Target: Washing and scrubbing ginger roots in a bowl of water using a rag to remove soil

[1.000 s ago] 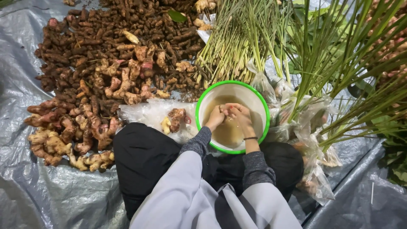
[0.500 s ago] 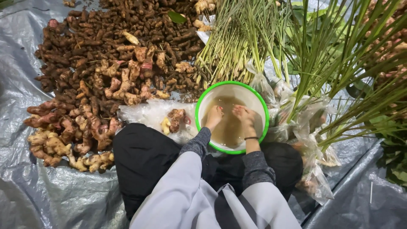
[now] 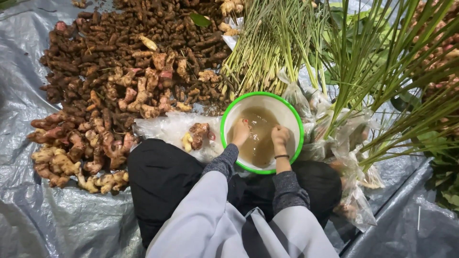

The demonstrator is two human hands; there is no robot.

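Both hands dip into the muddy water of the green-rimmed bowl near the person's lap, the left hand loosely curled, the right hand fisted on something hidden, so rubbing gently underwater should avoid splashing the ginger pile at left.

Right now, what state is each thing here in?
Basin: upright, holding murky brown water.
Left hand: dipped in the water, fingers hidden.
Right hand: dipped in the water, curled; whether it holds anything cannot be told.
Roots on clear plastic: loose, beside the basin.
Root pile: heaped on the tarp.
Green stalks: bundled, lying flat.
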